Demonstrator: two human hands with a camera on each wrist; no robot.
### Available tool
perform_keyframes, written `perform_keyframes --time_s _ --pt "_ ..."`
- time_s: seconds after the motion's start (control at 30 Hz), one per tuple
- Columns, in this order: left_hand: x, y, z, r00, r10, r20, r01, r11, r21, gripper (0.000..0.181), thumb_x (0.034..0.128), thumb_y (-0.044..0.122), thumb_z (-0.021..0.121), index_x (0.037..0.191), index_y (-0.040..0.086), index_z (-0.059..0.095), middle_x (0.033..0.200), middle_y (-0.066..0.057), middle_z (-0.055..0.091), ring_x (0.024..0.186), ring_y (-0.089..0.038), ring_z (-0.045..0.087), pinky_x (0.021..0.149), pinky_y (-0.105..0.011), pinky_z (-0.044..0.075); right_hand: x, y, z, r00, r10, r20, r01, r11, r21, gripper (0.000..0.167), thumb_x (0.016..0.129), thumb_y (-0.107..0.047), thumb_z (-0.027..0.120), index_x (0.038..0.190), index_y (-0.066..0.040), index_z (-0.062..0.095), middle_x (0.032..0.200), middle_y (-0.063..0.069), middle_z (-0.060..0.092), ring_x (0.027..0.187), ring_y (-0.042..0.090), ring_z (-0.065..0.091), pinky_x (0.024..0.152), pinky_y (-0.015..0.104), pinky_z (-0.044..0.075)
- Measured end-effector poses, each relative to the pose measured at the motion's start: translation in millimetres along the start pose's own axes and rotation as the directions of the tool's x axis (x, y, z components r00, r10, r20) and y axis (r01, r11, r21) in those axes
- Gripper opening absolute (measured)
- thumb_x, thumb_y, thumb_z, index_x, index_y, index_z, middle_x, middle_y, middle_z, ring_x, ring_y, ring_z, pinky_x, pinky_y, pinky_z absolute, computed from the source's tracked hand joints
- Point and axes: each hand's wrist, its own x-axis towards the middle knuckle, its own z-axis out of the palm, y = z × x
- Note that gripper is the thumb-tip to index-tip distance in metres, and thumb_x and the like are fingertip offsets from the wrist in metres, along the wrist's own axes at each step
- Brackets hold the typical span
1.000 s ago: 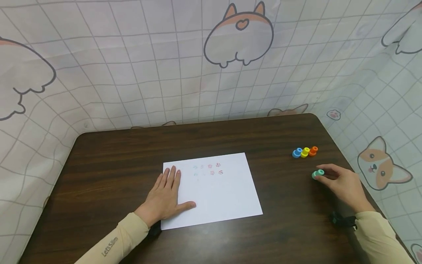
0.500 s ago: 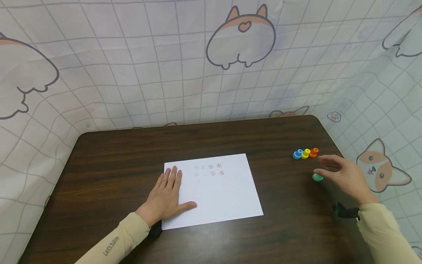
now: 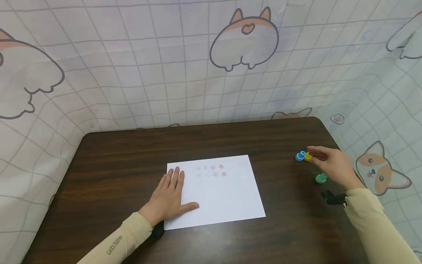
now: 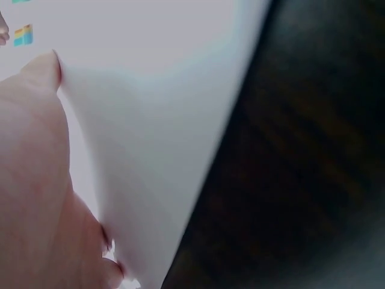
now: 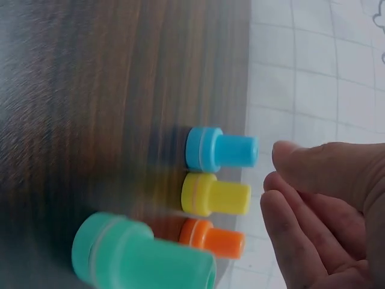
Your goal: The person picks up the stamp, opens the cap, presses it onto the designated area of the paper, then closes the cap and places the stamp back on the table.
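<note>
My left hand (image 3: 169,200) lies flat on the left side of a white sheet of paper (image 3: 230,198), fingers straight and thumb out. Faint blue, pink and red stamped prints (image 3: 214,171) show near the sheet's top. My right hand (image 3: 336,167) hovers near the small stamps at the table's right, thumb and fingers apart with nothing between them. In the right wrist view the blue stamp (image 5: 222,149), yellow stamp (image 5: 218,194) and orange stamp (image 5: 213,238) stand upright in a row. The green stamp (image 5: 144,253) stands apart, nearer me. In the head view my hand hides the orange one.
The dark wooden table (image 3: 125,154) has rounded far corners. A white grid-patterned cloth (image 3: 171,73) with cartoon dogs hangs behind it and on both sides. The stamps stand near the table's right edge.
My right hand has let go of the green stamp, leaving it standing on the table, and has moved away from me to the blue and yellow stamps. My left hand stays on the paper.
</note>
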Motion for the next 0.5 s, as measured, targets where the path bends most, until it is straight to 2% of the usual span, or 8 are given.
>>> perform_keyframes --time_s 0.07,0.13,0.37,0.5 --pt "0.1 0.5 0.6 1.0 -0.001 0.001 0.001 1.0 -0.005 0.118 0.0878 0.083 0.052 0.164 -0.001 0.017 0.174 -0.023 0.011 0.162 -0.044 0.01 0.133 -0.059 0.015 3.1 -1 2 1.0 -0.007 -0.001 0.007 1.0 -0.004 0.04 0.097 -0.017 0.073 0.133 -0.003 0.067 0.126 0.023 0.073 0.109 0.043 0.073 0.084 0.046 0.062" --pt "0.0 0.7 1.2 1.0 -0.002 0.0 0.002 1.0 -0.007 0.119 0.0877 0.083 0.053 0.164 -0.001 0.017 0.174 -0.023 0.011 0.162 -0.044 0.01 0.133 -0.059 0.015 5.6 0 5 1.0 -0.016 -0.004 0.016 1.0 0.002 0.038 0.097 -0.016 0.073 0.132 -0.002 0.068 0.125 0.024 0.073 0.109 0.045 0.073 0.087 0.057 0.059" --pt "0.4 0.2 2.8 1.0 -0.004 -0.002 0.004 1.0 -0.003 0.119 0.0873 0.083 0.052 0.164 -0.001 0.016 0.174 -0.023 0.01 0.162 -0.044 0.009 0.133 -0.059 0.015 11.1 -1 10 1.0 -0.029 -0.011 0.029 1.0 -0.01 0.035 0.096 -0.017 0.075 0.127 -0.002 0.071 0.118 0.025 0.075 0.104 0.044 0.074 0.079 0.052 0.062" --pt "-0.6 0.0 2.2 1.0 -0.008 0.0 0.008 1.0 0.001 0.119 0.0874 0.083 0.052 0.164 0.0 0.016 0.174 -0.022 0.01 0.163 -0.043 0.009 0.133 -0.058 0.015 13.9 -4 14 1.0 -0.019 0.017 0.019 1.0 0.0 0.035 0.095 -0.019 0.076 0.126 -0.003 0.072 0.118 0.025 0.076 0.105 0.044 0.074 0.084 0.057 0.061"
